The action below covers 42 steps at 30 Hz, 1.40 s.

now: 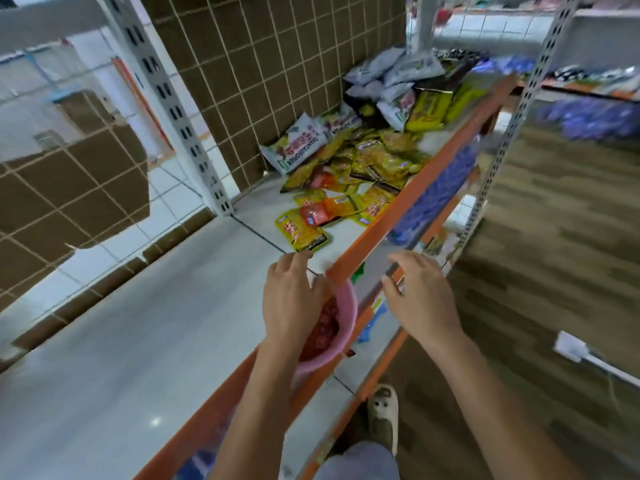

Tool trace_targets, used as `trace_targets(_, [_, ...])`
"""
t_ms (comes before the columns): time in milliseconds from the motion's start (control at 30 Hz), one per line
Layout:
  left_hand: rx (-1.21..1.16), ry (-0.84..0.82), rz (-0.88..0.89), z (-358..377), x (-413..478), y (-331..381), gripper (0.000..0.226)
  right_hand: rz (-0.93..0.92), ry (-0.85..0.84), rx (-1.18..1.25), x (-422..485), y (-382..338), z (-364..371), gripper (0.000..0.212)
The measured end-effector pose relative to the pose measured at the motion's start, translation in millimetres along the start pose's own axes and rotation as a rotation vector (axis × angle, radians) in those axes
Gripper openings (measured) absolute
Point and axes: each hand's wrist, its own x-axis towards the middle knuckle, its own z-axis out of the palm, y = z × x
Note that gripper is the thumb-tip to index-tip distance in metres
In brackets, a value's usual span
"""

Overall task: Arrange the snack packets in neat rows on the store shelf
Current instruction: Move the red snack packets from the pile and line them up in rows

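Glossy yellow and red packets (363,161) jumbled far on shelf (173,323), left hand (291,299) over pink bowl (344,317), right hand (422,292) beside, fingers (407,259) relaxed, empty

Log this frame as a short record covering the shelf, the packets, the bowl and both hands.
shelf: white board, orange front edge
snack packets: loose heap, no rows yet
yellow packet: nearest one, lying flat
pink bowl: at the front edge, red contents
left hand: fingers relaxed, over the bowl, holds nothing
right hand: fingers relaxed, beyond the front edge, holds nothing
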Motion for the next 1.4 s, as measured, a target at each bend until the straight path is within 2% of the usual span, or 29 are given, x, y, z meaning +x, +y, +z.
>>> trace_targets(200, [0.050, -0.064, 0.010, 38, 98, 5, 0.053, -0.017, -0.081, -0.004, 79, 25, 1, 0.035])
trace_targets(333, [0.150, -0.290, -0.011, 53, 147, -2, 0.072, -0.079, -0.124, -0.009, 140, 34, 12, 0.031])
trace_targets(533, [0.164, -0.391, 0.002, 47, 170, 0, 0.061, -0.165, -0.182, -0.002, 210, 24, 34, 0.031])
trace_targets(667, [0.040, -0.377, 0.028, 37, 174, -6, 0.052, -0.254, -0.242, 0.035, 242, 6, 51, 0.035])
trace_targets(800, [-0.076, -0.236, -0.059, 29, 177, 0, 0.024, -0.271, -0.365, 0.043, 274, -13, 67, 0.038])
trace_targets(967, [-0.203, -0.023, -0.239, 27, 179, 1, 0.007, -0.281, -0.538, -0.133, 305, -25, 80, 0.059])
trace_targets(1033, [-0.318, 0.049, -0.303, 30, 182, 2, 0.014, -0.326, -0.573, -0.245, 311, -27, 87, 0.065])
trace_targets(1133, [-0.599, 0.220, -0.478, 37, 188, 9, 0.014, -0.437, -0.520, -0.334, 320, -26, 92, 0.055])
trace_targets(1200, [-0.817, 0.342, -0.628, 41, 194, 13, 0.033, -0.532, -0.475, -0.347, 320, -24, 89, 0.040])
trace_targets(1267, [-1.007, 0.406, -0.744, 47, 199, 18, 0.040, -0.588, -0.442, -0.305, 318, -22, 83, 0.030])
trace_targets(1400, [-1.286, 0.450, -0.927, 55, 209, 34, 0.020, -0.492, -0.454, -0.089, 318, -20, 67, 0.032])
